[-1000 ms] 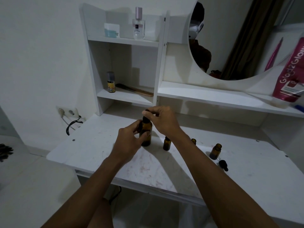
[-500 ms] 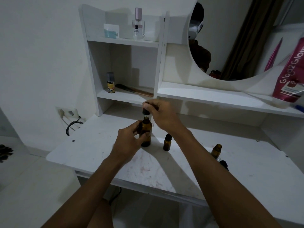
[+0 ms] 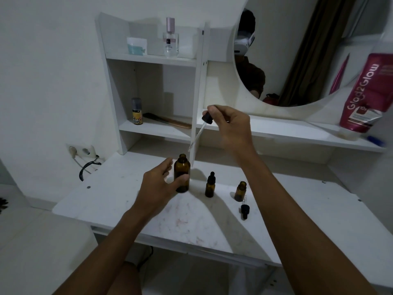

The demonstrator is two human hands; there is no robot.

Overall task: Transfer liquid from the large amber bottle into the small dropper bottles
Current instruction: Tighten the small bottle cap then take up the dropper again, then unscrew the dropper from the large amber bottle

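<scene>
The large amber bottle [image 3: 182,173] stands upright on the desk [image 3: 191,222], long axis vertical, round mouth open to the ceiling. The left hand [image 3: 159,184] cups it: the thumb lies across the smooth brown glass, the fingers loosely curved by its left shoulder. Above and right of the bottle's mouth, the right hand [image 3: 231,128] pinches the black cap of a dropper [image 3: 198,133]; its thin clear pipette slants down and left, tip clear of the mouth. Right of the bottle stands a capped small bottle [image 3: 210,185], farther right an open small bottle [image 3: 240,191], and nearer the front edge a loose dropper cap [image 3: 244,211] lies flat. The desk is white and faintly marbled, with bare surface in front of the bottle.
</scene>
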